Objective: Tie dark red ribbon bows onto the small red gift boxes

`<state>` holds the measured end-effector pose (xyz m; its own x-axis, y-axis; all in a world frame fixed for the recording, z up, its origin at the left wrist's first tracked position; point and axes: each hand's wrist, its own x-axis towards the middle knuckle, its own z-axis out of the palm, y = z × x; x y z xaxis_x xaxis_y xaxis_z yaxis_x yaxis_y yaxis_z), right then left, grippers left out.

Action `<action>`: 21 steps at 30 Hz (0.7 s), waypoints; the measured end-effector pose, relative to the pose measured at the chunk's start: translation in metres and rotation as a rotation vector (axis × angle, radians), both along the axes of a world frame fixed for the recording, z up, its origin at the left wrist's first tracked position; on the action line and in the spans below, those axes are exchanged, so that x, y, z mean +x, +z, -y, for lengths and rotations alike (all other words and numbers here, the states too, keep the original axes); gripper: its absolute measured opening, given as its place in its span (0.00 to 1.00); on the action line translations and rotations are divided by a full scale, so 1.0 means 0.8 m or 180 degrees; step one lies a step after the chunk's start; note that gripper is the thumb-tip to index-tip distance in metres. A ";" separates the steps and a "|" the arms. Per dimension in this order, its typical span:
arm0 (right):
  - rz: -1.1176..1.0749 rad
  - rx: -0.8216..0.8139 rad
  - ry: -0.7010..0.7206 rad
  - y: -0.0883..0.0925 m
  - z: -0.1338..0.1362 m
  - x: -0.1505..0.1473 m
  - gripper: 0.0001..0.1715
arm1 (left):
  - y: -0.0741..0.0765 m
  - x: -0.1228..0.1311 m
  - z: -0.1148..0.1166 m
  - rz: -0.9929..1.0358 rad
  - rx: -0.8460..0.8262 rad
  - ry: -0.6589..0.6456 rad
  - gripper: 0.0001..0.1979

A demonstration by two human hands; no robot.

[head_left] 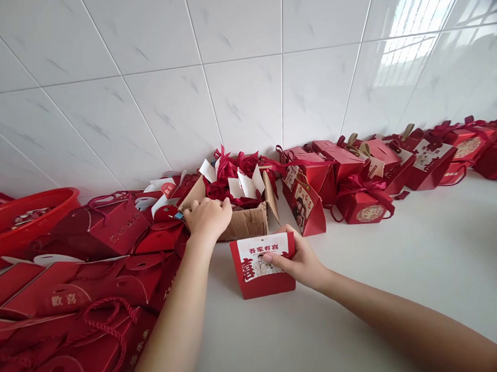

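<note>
"One left hand (207, 218): what is it doing?"

"It is resting, half-curled, at the rim of the carton (244, 225) (whether gripping anything, one cannot tell)."

"And the right hand (302, 261)?"

"It is gripping the red box (266, 288) just in front, thumb lying across its label (245, 246); light, even pressure should be preventing creases."

Red gift box (267, 288) with a white label (252, 251) printed in red characters, tan cardboard box (247, 224), crimson ribbons (222, 173) and white cards (247, 185) inside it, pale grey counter (345, 275), deep red boxes (32, 280) with paler lettering toward the counter's left edge, orange-red basin (5, 240), white, grey-veined wall tiles (243, 92) along the counter's back edge
</note>
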<state>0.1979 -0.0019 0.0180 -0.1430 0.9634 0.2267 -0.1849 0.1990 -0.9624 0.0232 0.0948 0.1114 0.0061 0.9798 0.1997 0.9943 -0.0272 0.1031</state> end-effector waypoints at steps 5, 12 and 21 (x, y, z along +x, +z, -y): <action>-0.0012 -0.0046 -0.0006 0.002 0.002 -0.001 0.23 | 0.002 -0.004 0.000 -0.0023 -0.0221 0.0018 0.28; -0.0033 -0.0056 0.0017 0.003 0.002 -0.001 0.23 | 0.005 -0.003 0.002 -0.0023 -0.0326 0.0055 0.27; -0.0004 -0.0096 -0.0024 0.003 0.002 -0.001 0.25 | 0.000 -0.005 -0.002 0.0003 -0.0249 0.0014 0.22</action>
